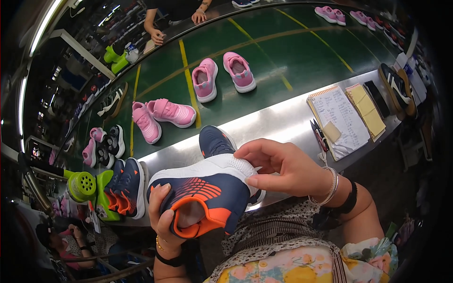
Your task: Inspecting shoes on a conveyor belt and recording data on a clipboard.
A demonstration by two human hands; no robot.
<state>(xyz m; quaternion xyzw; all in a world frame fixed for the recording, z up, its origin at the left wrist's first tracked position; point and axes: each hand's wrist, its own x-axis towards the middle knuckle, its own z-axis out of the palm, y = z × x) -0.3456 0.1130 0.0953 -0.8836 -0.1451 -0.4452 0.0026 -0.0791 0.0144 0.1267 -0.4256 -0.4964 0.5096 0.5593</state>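
My left hand [163,217] is closed round the toe and opening side of a navy sneaker [207,185] with orange trim. The shoe lies tilted on its side, its white sole facing away from me. At the heel end my right hand [285,165] bends over the sole, with forefinger and thumb against its edge. A small white sliver shows between these fingers; what it is I cannot make out. Just beyond the held shoe, a second navy sneaker [214,141] rests on the metal ledge [278,113], partly hidden.
Pink sneakers [172,113] stand on the green belt [292,61]. To the left is a navy pair [134,186] by a lime-green stand [106,195]. At right lie a notebook [337,122], small snips [319,134] and a black-and-white shoe [394,89]. A co-worker's hands [199,16] show across the belt.
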